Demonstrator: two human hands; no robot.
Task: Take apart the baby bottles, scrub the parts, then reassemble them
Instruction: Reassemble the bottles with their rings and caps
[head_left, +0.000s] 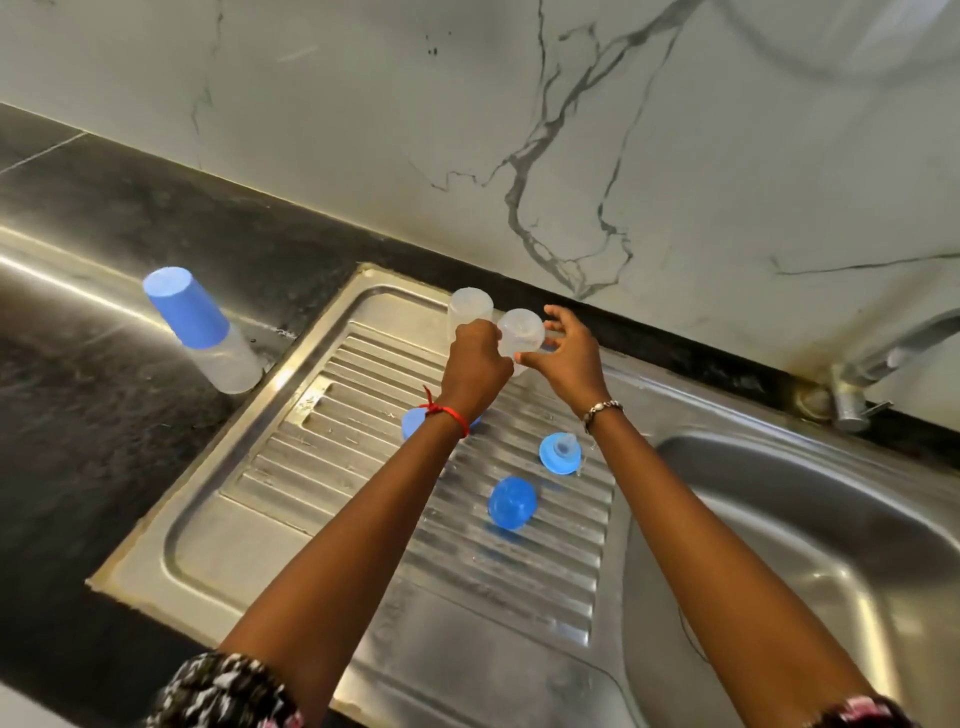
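Both hands meet at the back of the steel drainboard (322, 467) around a clear bottle body (522, 327) that stands upside down. My left hand (475, 364) curls around its near side. My right hand (569, 353) pinches it between thumb and fingers, the other fingers spread. A second clear bottle body (470, 306) stands inverted just behind my left hand. On the ribs lie a blue ring with its clear teat (561, 453), a blue cap (511, 503), and another blue part (414, 422) partly hidden under my left wrist. An assembled bottle with blue cap (200, 327) stands on the counter at left.
The sink basin (805, 545) opens at the right, with a steel tap (878, 364) at its back corner. Dark stone counter (104, 415) runs along the left, and a marble wall rises behind.
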